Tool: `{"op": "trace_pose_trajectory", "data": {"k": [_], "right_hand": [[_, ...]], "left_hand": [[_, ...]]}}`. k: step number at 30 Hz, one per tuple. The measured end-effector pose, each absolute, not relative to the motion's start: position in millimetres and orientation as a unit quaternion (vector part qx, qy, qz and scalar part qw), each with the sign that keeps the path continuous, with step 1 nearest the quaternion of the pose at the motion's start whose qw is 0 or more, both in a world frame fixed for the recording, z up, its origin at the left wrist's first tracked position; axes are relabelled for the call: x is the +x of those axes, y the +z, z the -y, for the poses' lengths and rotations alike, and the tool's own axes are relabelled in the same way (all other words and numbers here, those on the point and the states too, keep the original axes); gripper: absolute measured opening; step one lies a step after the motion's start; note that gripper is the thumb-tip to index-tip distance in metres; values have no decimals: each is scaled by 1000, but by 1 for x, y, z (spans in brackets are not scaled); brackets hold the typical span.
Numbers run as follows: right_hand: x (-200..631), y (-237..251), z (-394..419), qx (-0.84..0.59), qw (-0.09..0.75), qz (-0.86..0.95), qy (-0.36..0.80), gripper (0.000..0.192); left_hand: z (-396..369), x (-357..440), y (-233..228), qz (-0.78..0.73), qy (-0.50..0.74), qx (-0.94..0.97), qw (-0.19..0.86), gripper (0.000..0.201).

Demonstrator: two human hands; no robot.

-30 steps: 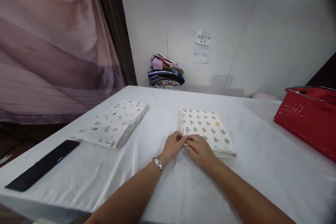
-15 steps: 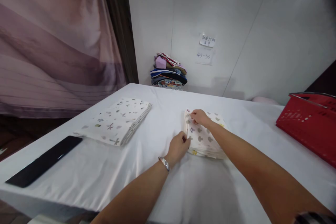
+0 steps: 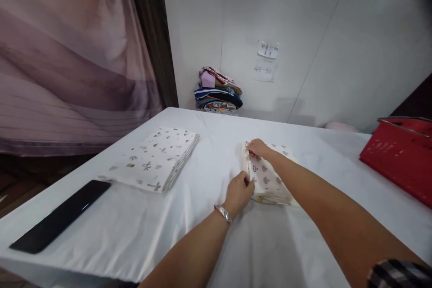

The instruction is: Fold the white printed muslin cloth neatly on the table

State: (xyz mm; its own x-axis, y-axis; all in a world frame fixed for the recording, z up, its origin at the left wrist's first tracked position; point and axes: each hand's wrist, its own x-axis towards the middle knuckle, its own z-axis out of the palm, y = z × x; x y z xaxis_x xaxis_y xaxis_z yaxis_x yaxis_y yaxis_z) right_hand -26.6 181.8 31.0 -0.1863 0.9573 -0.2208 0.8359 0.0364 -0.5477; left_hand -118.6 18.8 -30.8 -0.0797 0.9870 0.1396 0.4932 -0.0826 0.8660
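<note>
A folded white cloth with grey mushroom prints (image 3: 266, 177) lies on the white-covered table (image 3: 216, 153), right of the middle. My left hand (image 3: 240, 189), with a silver bracelet at its wrist, pinches the near left corner of this cloth. Farther back, my right hand (image 3: 258, 147) has its fingers closed on the far part of the same left edge. My right forearm hides some of the cloth's right side. Over to the left rests a second folded white cloth with leaf-like prints (image 3: 158, 157), apart from both hands.
A flat black board (image 3: 60, 216) lies at the table's front left. The red basket (image 3: 398, 157) stands at the right edge. Behind the table, a stack of folded fabrics (image 3: 218, 92) is against the wall, below paper notes (image 3: 265, 69). A pinkish curtain (image 3: 74, 54) hangs at the left.
The view has shifted slightly. Both hands still grip the left edge of the mushroom-print cloth, and that edge now looks more lifted and gathered at the fingers.
</note>
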Motion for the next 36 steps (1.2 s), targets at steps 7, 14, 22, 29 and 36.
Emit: {"op": "trace_pose_trajectory", "data": {"k": [7,14,22,29,36], "right_hand": [[-30,26,-174,-612,111,737,266,26],[-26,21,-152,-574,170,773,209,12],[6,1,-79,-434,283,811,272,33],[49,3,-21,-368,253,871,205,46],[111,-1,-19,-466,274,830,135,40]], "left_hand": [[-18,-119,-29,-609,409,611,297,8],[-19,-119,-27,-611,415,596,316,7],[-20,-121,-27,-605,419,598,316,13],[-18,-122,-20,-608,390,619,310,3],[-23,-123,-20,-615,363,627,310,3]]}}
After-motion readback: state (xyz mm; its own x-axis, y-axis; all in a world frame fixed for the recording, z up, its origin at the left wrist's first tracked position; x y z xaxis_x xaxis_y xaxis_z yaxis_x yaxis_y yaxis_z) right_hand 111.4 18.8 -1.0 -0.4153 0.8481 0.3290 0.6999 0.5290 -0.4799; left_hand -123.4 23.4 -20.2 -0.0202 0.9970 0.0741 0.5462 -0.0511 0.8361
